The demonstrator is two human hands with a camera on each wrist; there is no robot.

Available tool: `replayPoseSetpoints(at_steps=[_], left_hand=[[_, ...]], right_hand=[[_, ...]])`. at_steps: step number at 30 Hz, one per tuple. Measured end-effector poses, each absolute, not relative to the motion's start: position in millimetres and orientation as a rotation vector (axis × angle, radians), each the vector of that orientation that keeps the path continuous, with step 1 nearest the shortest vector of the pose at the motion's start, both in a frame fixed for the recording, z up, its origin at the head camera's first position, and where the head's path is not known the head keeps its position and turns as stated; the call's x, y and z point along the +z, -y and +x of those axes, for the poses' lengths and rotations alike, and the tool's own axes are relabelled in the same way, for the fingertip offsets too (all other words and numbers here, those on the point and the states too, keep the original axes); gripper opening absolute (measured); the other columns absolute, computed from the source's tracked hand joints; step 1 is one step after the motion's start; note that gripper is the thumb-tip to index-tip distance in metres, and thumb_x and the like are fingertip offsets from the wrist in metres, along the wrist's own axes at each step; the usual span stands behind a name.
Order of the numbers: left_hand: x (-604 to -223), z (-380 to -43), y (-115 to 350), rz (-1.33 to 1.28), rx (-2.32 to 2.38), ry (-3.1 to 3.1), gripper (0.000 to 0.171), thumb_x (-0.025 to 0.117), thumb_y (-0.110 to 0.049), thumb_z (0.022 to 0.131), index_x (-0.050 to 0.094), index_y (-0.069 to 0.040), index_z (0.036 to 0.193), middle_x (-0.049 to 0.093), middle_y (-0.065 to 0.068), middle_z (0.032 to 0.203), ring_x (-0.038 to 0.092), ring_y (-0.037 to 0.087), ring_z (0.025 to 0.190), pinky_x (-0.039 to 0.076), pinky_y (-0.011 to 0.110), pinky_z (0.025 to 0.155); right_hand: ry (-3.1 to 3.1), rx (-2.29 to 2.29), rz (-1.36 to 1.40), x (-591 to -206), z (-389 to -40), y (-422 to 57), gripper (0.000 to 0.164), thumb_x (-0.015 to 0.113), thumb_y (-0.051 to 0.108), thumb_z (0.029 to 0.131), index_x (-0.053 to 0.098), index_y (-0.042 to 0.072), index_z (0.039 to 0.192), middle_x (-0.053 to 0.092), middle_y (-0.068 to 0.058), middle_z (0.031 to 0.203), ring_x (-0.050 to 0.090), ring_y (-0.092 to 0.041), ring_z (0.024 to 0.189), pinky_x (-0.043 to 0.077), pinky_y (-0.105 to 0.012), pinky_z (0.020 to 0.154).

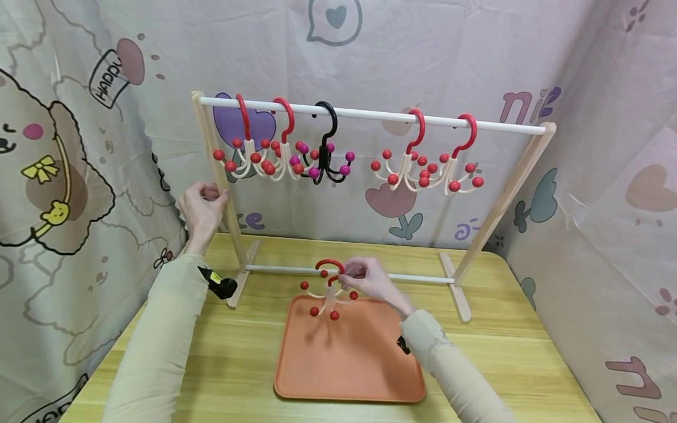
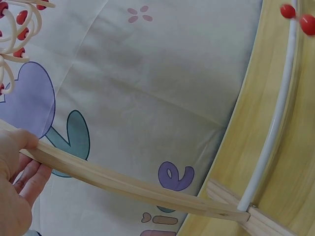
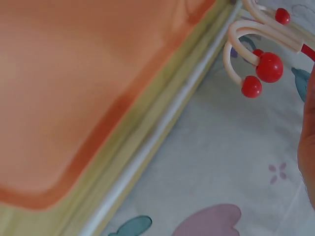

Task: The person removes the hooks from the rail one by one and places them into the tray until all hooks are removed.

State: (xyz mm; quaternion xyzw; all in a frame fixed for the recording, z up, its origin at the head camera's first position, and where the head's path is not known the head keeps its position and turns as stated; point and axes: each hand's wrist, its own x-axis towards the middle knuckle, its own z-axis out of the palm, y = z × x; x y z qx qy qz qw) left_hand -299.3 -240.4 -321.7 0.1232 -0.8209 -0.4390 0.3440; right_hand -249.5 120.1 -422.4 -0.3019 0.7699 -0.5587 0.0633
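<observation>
My left hand point(image 1: 202, 208) grips the left wooden post point(image 1: 235, 226) of a standing rack, thumb on one side and fingers on the other; the left wrist view shows this hold on the post point(image 2: 123, 184) as well. Over the back part of an orange tray point(image 1: 349, 376), my right hand point(image 1: 372, 279) pinches a multi-claw hanger point(image 1: 330, 296) by its red hook. Its cream arms end in red balls and point down. In the right wrist view, this hanger point(image 3: 266, 32) is partly cut off beside the edge of the hand point(image 3: 307, 142).
From the rack's white top bar point(image 1: 365, 113) hang several red-hooked hangers point(image 1: 406, 170) and one black hanger point(image 1: 324, 158) with magenta balls. A lower white bar point(image 1: 423, 278) joins the rack's feet on the wooden table point(image 1: 502, 352). Printed curtains surround the table at the back and sides.
</observation>
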Motion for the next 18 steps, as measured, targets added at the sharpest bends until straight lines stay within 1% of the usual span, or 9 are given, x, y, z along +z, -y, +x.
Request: replayPoseSetpoints(at_steps=[5,8,12,15,18], left_hand=[[-322,-300,240,0.314,-1.137,2.131,0.025,0.073,-0.017,0.088,0.073,0.001,0.106,0.074,0.023,0.102,0.042,-0.014,0.063,0.034,0.015,0.077],[-322,-300,240,0.316,-1.133,2.130,0.025,0.073,-0.017,0.088,0.073,0.001,0.106,0.074,0.024,0.102,0.042,-0.014,0.063,0.034,0.015,0.077],[-322,-300,240,0.324,-1.129,2.136,0.026,0.073,-0.018,0.088,0.073,0.001,0.106,0.075,0.023,0.103,0.042,-0.014,0.062,0.034,0.016,0.078],[-322,-300,240,0.322,-1.129,2.138,0.026,0.073,-0.018,0.088,0.073,0.001,0.106,0.075,0.023,0.103,0.042,-0.014,0.063,0.034,0.016,0.078],[-322,-300,240,0.323,-1.129,2.140,0.026,0.073,-0.019,0.088,0.073,0.000,0.106,0.075,0.023,0.103,0.042,-0.014,0.063,0.034,0.017,0.079]], right_hand=[[-2.351,-1.606,-0.904,-434,-250,-110,0.014,0.067,-0.001,0.091,0.067,-0.009,0.103,0.073,-0.031,0.094,0.073,-0.043,0.080,0.061,-0.043,0.070],[-2.349,-1.594,-0.900,-439,-250,-104,0.017,0.067,-0.001,0.092,0.066,-0.010,0.106,0.073,-0.029,0.095,0.073,-0.044,0.083,0.061,-0.045,0.070],[-2.302,-1.615,-0.905,-446,-250,-99,0.018,0.066,0.000,0.092,0.066,-0.010,0.107,0.071,-0.034,0.098,0.072,-0.048,0.084,0.061,-0.047,0.072],[-2.291,-1.607,-0.931,-451,-249,-97,0.016,0.066,0.000,0.093,0.066,-0.009,0.106,0.070,-0.037,0.097,0.072,-0.047,0.083,0.061,-0.046,0.072],[-2.303,-1.583,-0.963,-454,-249,-95,0.014,0.066,0.002,0.093,0.067,-0.008,0.104,0.071,-0.035,0.096,0.073,-0.044,0.082,0.061,-0.046,0.071]])
